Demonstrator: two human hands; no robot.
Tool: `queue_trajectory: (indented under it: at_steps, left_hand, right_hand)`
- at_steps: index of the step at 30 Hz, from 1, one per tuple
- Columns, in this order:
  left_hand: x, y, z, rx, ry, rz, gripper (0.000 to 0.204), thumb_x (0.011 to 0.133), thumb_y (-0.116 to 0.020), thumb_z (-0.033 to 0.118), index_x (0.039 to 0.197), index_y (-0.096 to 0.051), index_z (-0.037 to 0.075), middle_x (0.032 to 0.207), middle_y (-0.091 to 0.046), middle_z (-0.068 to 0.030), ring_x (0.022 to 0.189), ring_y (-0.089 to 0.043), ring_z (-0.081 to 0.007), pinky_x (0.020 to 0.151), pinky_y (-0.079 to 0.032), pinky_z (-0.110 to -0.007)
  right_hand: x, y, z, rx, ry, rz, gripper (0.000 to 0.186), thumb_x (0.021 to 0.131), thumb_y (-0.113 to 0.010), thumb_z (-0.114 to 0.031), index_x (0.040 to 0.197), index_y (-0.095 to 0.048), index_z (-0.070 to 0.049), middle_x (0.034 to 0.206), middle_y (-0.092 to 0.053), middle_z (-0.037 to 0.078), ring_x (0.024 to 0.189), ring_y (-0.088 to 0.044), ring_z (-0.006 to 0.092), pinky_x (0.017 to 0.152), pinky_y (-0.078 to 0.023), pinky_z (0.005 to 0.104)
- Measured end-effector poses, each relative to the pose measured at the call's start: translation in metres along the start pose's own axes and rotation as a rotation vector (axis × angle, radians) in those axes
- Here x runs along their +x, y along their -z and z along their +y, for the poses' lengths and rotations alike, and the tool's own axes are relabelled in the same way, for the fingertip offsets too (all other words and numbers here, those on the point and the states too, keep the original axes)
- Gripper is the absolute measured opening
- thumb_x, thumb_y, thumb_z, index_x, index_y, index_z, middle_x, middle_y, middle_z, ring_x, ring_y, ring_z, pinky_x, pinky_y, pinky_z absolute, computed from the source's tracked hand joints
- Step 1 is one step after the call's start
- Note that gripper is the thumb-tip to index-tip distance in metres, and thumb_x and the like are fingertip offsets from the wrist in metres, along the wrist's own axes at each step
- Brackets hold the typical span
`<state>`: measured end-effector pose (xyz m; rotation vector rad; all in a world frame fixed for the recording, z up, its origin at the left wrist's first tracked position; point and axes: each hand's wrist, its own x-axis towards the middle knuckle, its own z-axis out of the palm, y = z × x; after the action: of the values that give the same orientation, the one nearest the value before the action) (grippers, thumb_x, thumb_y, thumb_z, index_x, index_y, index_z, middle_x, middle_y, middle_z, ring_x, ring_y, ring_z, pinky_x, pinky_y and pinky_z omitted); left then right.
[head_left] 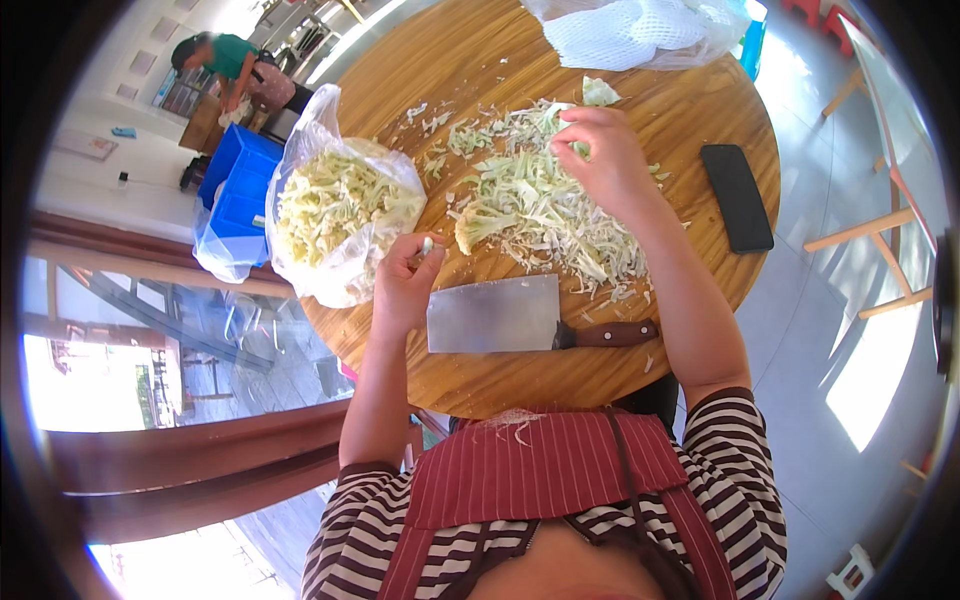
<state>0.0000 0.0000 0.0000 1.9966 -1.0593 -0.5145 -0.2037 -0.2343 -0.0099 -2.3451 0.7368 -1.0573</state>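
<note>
Two hands of the person work in the head view above a round wooden table (722, 112). The left hand (402, 285) has its fingers closed on a small whitish piece (428, 243), which shows at the fingertips. This hand is beside a clear plastic bag (320, 112); whether it touches the bag, I cannot tell. The bag is open and holds many pale cauliflower florets (335, 195).

The right hand (608, 165) is over the far right part of a loose heap of cauliflower trimmings (540, 190), with the fingers bent and the thumb near to them. A pale green bit shows beside its fingertips, but I cannot tell if it is grasped. One larger floret (480, 222) lies at the left side of the heap.

Nearer to the person, a cleaver (493, 314) lies flat, its brown handle toward the right. A black phone (738, 198) lies near the right edge, and white foam netting (630, 30) at the far edge. Beyond the bag stands a blue crate (245, 172), and farther back another person (232, 60) bends forward.
</note>
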Motion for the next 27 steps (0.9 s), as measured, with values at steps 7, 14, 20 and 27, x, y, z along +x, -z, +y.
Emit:
queue_trajectory:
  at_steps: [7,14,20,27]
  left_hand:
    - [-0.048,0.033,-0.025,0.382,-0.223,0.121,0.021,0.083,-0.069,0.008,0.104,-0.069,0.007,0.102,-0.063,-0.0119,0.082,-0.065,-0.0297,0.069,-0.053,-0.035]
    - [-0.09,0.026,-0.045,0.344,-0.154,0.153,0.025,0.085,-0.065,0.007,0.109,-0.067,0.006,0.109,-0.06,-0.0139,0.085,-0.065,-0.0319,0.071,-0.054,-0.038]
    - [-0.111,0.029,-0.061,0.351,-0.249,0.229,0.038,0.084,-0.061,0.0,0.122,-0.057,0.004,0.116,-0.057,-0.0175,0.095,-0.064,-0.0368,0.077,-0.054,-0.041]
    - [-0.114,-0.004,-0.074,0.306,-0.394,0.138,0.041,0.078,-0.07,-0.002,0.116,-0.059,0.006,0.128,-0.055,-0.0205,0.106,-0.063,-0.0363,0.082,-0.056,-0.038]
  right_hand:
    - [-0.052,0.031,-0.063,-0.065,0.079,-0.557,0.021,0.087,-0.065,-0.021,0.101,-0.063,-0.007,0.087,-0.062,0.017,0.082,-0.062,0.0328,0.074,-0.05,0.0424]
    - [-0.139,0.044,-0.065,-0.388,0.172,-0.849,0.044,0.081,-0.071,-0.027,0.117,-0.055,-0.007,0.101,-0.057,0.014,0.089,-0.059,0.032,0.078,-0.049,0.0427]
    - [-0.13,0.062,-0.08,-0.183,-0.101,-0.821,0.023,0.082,-0.065,-0.019,0.093,-0.053,-0.003,0.087,-0.059,0.016,0.08,-0.059,0.0359,0.07,-0.047,0.0441]
    - [-0.133,0.09,-0.1,0.496,-0.566,-0.641,0.029,0.096,-0.052,-0.016,0.116,-0.054,0.004,0.069,-0.051,0.001,0.058,-0.051,0.0067,0.055,-0.044,0.0248]
